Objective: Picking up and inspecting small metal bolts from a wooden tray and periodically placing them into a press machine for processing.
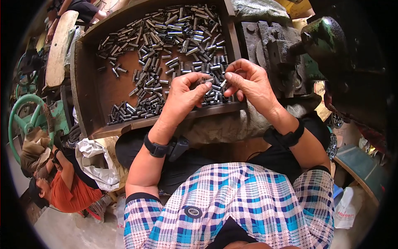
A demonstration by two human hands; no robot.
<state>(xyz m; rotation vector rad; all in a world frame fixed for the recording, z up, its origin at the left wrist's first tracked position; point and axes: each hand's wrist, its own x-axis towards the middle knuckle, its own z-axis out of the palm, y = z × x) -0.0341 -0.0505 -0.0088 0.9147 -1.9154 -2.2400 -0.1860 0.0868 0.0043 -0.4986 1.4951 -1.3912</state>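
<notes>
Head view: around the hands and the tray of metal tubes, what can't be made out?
- Left hand: its fingers cover whatever it grips.
- Right hand: anything pinched is too small to tell.
- Wooden tray: its near right corner lies behind both hands.
- Green machine: fades into dark rim.

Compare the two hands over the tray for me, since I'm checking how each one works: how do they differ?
The left hand pinches a short metal tube at its fingertips; whether the right hand holds anything cannot be told. The left hand is seen from its back, fingers curled to the right, while the right hand curls its fingers back toward the left hand. Both hover over the near edge of the wooden tray of metal tubes, and both wrists wear black bands.
</notes>
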